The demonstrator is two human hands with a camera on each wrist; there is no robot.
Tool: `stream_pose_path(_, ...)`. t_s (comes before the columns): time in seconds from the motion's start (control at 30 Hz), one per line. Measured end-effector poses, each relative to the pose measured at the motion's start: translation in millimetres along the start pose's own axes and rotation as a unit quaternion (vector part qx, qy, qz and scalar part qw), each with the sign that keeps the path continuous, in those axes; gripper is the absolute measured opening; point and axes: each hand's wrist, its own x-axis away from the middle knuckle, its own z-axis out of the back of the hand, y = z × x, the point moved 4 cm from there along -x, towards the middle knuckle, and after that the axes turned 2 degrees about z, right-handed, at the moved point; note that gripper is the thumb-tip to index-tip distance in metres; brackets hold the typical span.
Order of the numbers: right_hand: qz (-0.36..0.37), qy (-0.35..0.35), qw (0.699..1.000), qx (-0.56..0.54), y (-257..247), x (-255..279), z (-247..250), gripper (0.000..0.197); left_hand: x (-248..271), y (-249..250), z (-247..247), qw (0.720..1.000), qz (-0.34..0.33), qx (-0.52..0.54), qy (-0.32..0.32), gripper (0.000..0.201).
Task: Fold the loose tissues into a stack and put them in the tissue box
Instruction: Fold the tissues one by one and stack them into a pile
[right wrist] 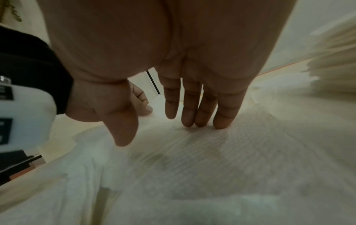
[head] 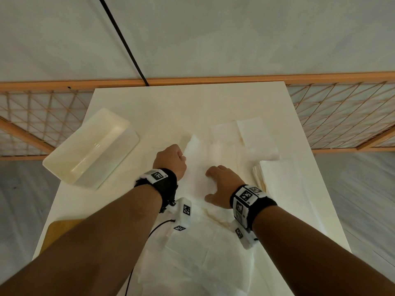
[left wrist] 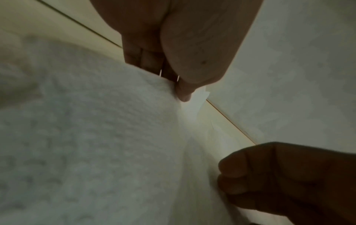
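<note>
Left hand (head: 171, 160) pinches the white crinkled paper tissue (head: 198, 165) edge at its 1 o'clock; right hand (head: 222, 184), fingers straight, presses the tissue flat mid-table (head: 160, 103). The empty cream plastic tissue box (head: 92, 146) sits at 10 o'clock, nearer the left hand.

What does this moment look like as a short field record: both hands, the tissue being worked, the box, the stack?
left hand: pinches an edge of the loose tissue, lifting it
right hand: fingers straight, pressing the same tissue flat on the table
tissue box: open, no tissues visible inside, left side of table
folded stack: right of the right hand
other loose tissues: beyond the hands, unfolded
</note>
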Motion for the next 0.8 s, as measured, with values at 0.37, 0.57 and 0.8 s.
stream_pose_path(0.37,0.028,0.109,0.987,-0.112,-1,-17,29,0.078,18,12,4,0.994,-0.068,0.074,0.045,0.008)
stream_pose_path(0.57,0.029,0.141,0.989,-0.021,-17,-42,63,0.080,22,7,17,0.981,-0.131,0.141,0.015,0.012)
stream_pose_path(0.8,0.004,0.076,0.995,0.068,-21,-60,64,0.073,8,-9,29,0.973,-0.165,0.159,-0.034,0.023)
